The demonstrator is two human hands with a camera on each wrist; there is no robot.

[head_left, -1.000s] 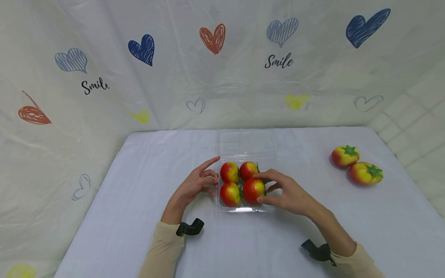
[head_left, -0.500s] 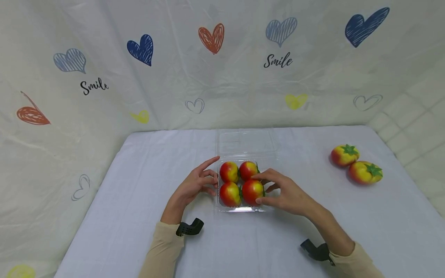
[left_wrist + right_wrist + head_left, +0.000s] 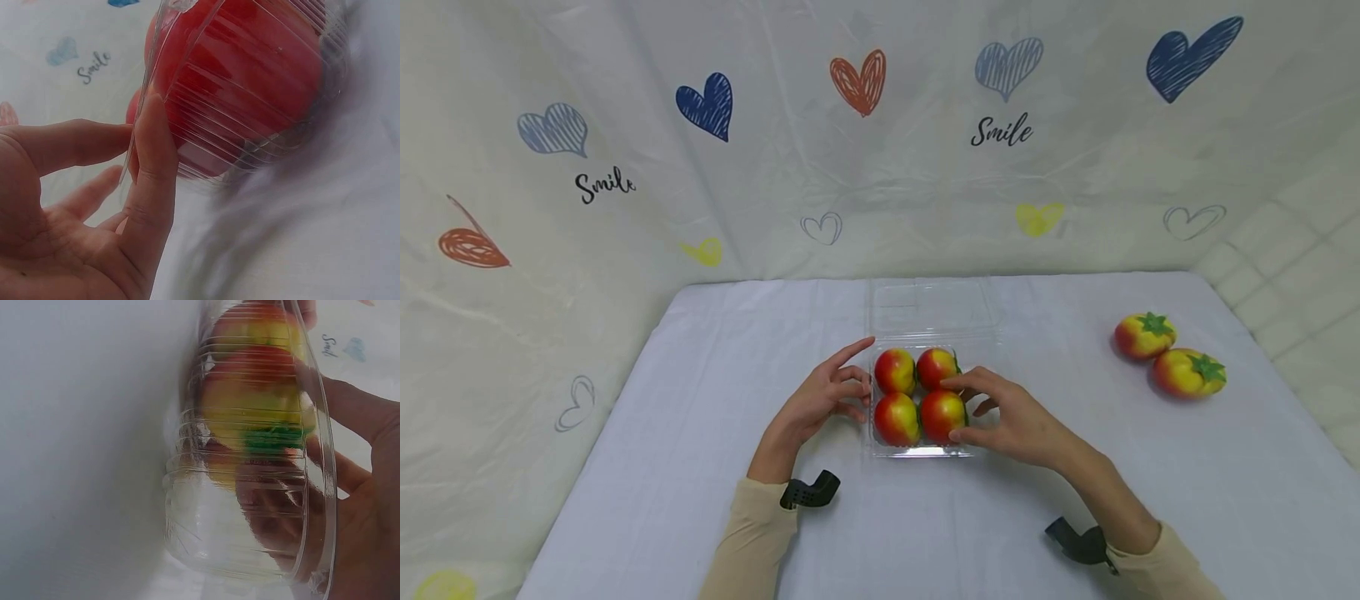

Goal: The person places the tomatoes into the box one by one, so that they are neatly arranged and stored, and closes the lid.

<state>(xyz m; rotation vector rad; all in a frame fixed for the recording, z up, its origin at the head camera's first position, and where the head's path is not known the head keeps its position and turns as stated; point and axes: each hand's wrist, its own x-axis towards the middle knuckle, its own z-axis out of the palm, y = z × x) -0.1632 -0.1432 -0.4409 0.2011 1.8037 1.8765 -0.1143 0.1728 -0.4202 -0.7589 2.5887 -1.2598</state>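
Head view looks forward and down over the clear box (image 3: 921,452); wrist views face it super close, from its left and right. All three share it.

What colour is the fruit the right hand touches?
The fruit is red and yellow, green-leaved; clearest in the head view.

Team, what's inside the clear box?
The box holds four red-and-yellow fruits, two by two. The right hand's fingers cover part of the near-right fruit. In the head view, the fruits hide the box floor directly beneath them.
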